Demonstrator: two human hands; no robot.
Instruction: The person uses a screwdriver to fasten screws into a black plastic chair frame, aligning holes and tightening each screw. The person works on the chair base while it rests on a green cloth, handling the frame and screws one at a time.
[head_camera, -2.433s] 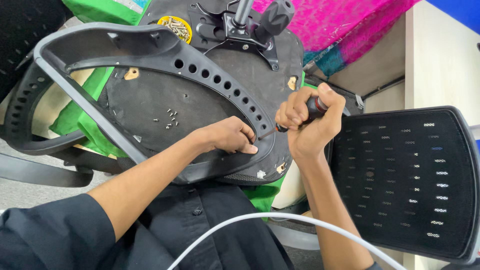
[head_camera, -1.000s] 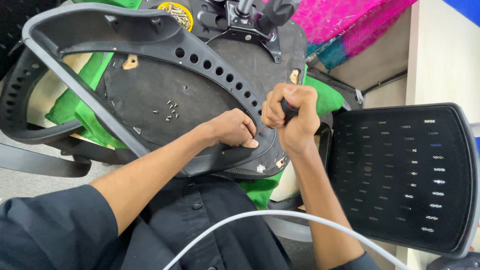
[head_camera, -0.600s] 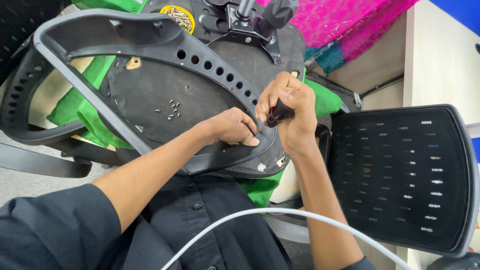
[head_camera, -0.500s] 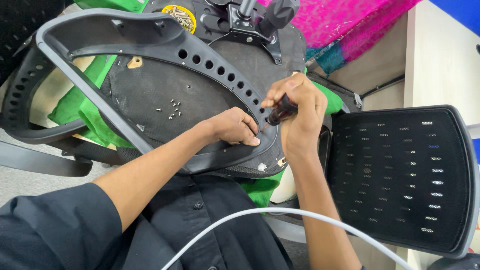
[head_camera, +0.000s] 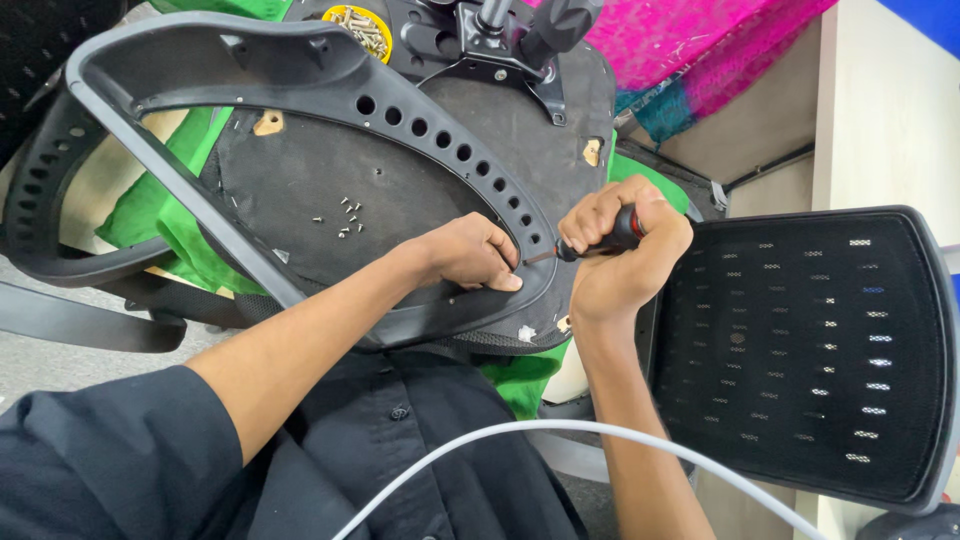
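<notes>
Screwdriver (head_camera: 600, 240) gripped in right hand (head_camera: 620, 265), tip by left hand (head_camera: 470, 255) fingers pressed on armrest frame (head_camera: 440, 160).

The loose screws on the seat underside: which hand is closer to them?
Left. The left hand rests on the grey armrest frame, just right of the loose screws. The right hand, gripping the screwdriver, sits farther right, beyond the left hand.

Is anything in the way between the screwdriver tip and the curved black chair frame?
Nothing visible blocks it. The screwdriver in the right hand points its tip straight at the curved black frame. The left hand rests right beside that spot, its fingers pressing the frame, but not across the tip.
</notes>
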